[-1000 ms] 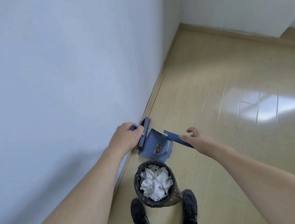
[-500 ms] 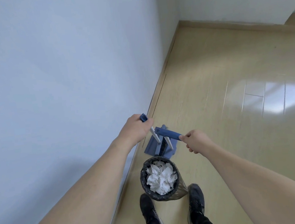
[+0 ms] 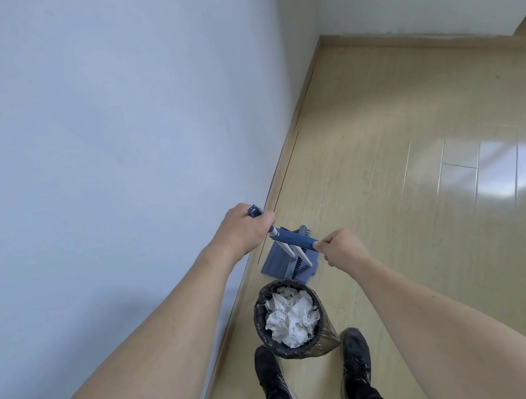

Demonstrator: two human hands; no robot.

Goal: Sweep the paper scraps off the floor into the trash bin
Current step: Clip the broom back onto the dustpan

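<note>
Two long handles, one in each of my hands, above the floor beside the wall. My left hand (image 3: 242, 231) is curled round the top of the blue-capped white pole (image 3: 288, 249), which runs down toward the blue plastic dustpan (image 3: 277, 261); my right hand (image 3: 342, 248) pinches the end of the dark blue grip handle (image 3: 295, 239), which crosses over the pole. Which handle serves the broom and which the pan I cannot tell. The crumpled white paper scraps (image 3: 290, 320) already fill the round black-lined trash bin (image 3: 263, 327), which stands between my black shoes (image 3: 354, 351), just in front of the dustpan. No scraps show on the glossy beige wood-pattern floor (image 3: 414, 156), so the sweeping looks nearly done. Risks, as I judge them: the bin is heaped near its rim, so a knock from the pan or a shoe could tip it and spill the paper; the crossed handles could snag; the right-hand pinch is light and could let its handle slip.
</note>
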